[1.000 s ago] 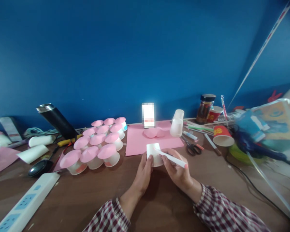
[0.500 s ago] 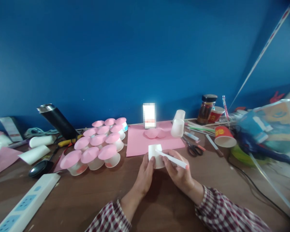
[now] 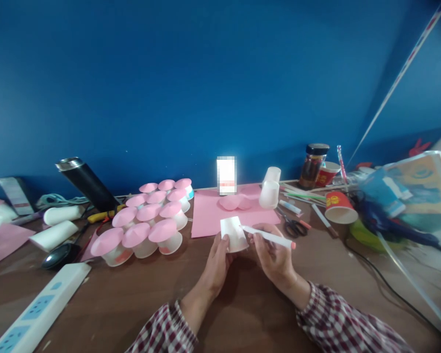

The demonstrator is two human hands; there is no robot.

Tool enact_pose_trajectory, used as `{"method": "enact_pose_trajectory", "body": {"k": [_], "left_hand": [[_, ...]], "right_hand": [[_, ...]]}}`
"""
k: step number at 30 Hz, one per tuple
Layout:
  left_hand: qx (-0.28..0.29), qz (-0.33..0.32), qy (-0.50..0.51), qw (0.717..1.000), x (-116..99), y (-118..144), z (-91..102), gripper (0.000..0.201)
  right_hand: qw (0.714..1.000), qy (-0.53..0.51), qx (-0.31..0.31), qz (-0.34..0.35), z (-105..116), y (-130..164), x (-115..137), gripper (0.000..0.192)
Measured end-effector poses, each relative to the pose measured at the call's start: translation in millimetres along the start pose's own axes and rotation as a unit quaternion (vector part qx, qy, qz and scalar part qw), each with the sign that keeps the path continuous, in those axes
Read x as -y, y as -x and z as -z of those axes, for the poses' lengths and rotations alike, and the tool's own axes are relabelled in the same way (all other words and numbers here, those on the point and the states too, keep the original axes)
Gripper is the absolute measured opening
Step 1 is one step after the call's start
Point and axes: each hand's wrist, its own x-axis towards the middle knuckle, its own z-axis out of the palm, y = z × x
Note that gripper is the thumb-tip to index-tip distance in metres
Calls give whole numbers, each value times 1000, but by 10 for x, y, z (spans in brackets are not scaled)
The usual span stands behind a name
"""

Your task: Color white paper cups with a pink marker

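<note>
Head view: small white cup (image 3: pixel 233 233), upside down, tilted in left hand (image 3: pixel 216 260).

Illumination was moderate and even, with the blue wall (image 3: pixel 206 88) darkening toward the upper corners. Soft shadows lay beneath the hands on the brown table (image 3: pixel 132 304). A small bright panel (image 3: pixel 226 175) at the wall's base was overexposed and pixelated. Wide-angle distortion bent the edges; the clutter at right (image 3: pixel 400 201) appeared smeared and out of focus.
</note>
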Motion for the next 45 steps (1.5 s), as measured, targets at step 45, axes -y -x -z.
{"method": "enact_pose_trajectory", "body": {"k": [45], "left_hand": [[-1, -11, -35, 999, 37, 7, 25, 34]], "right_hand": [[993, 101, 57, 23, 20, -20, 71, 8]]}}
